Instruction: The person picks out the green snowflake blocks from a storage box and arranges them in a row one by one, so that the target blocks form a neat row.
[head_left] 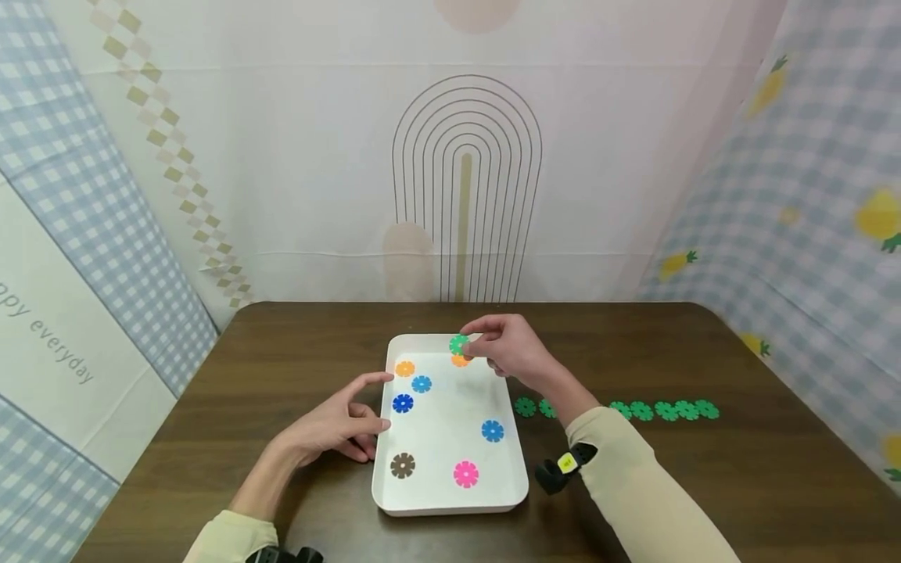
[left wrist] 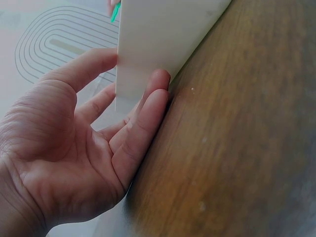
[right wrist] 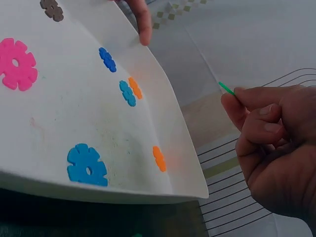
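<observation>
My right hand (head_left: 515,349) pinches a green snowflake-shaped plastic disc (head_left: 459,345) between thumb and fingers, above the far end of a white tray (head_left: 450,500). In the right wrist view the green disc (right wrist: 226,88) appears edge-on, held clear of the tray. My left hand (head_left: 339,422) rests its fingertips against the tray's left side; the left wrist view shows its fingers touching the outer wall (left wrist: 148,44). Inside the tray lie a pink disc (head_left: 466,474), a brown disc (head_left: 403,465), a dark blue disc (head_left: 403,403), two lighter blue discs (head_left: 493,431) and two orange discs (head_left: 404,368).
A row of several green discs (head_left: 665,410) lies on the brown wooden table (head_left: 281,352), right of the tray; my right forearm covers part of the row. Behind the table hangs a patterned cloth (head_left: 317,156), with checked cloth (head_left: 795,234) at the sides.
</observation>
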The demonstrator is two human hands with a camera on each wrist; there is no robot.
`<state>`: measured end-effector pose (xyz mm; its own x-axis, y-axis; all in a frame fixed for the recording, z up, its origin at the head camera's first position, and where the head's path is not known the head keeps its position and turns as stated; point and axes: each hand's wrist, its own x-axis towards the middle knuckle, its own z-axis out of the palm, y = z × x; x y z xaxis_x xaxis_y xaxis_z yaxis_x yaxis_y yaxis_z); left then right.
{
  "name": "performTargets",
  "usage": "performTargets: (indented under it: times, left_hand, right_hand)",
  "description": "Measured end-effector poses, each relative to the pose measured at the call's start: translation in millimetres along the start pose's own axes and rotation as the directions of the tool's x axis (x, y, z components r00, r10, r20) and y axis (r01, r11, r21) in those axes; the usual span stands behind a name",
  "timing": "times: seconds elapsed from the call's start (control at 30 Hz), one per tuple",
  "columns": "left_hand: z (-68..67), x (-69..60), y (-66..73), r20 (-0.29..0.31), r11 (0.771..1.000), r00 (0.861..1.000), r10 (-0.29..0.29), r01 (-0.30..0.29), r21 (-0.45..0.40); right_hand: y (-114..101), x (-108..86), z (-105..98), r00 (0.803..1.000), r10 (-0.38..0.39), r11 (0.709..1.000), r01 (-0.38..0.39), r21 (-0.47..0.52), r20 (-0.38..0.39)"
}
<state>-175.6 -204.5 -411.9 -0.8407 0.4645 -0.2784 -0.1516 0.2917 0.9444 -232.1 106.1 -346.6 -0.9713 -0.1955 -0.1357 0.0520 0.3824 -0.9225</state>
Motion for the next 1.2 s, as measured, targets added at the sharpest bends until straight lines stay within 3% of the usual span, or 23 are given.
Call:
performTargets:
  times: [0.3, 0.73, 1.2]
  left_hand:
    - [-0.7, -0.7, 0.3, 0.003, 1.000, 1.000, 0.002, -0.002, 0.003]
    - [-0.3, 0.1, 1.3, 0.009, 1.000, 1.000, 0.001, -0.001, 0.003]
    - [-0.5, -0.8, 0.8, 0.012, 1.000, 1.000, 0.004, -0.004, 0.008]
  right_hand:
    - [17.7, -21.5, -20.3, 0.999, -0.047, 0.998, 0.047, 0.052, 0.009]
    - [48.3, -54.7, -48.6, 0.997, 0.032, 0.999, -0.030, 0.034, -0.073]
    - [84.9, -85.8, -86.9, 0.995, 0.003, 0.997, 0.005, 0.074, -0.096]
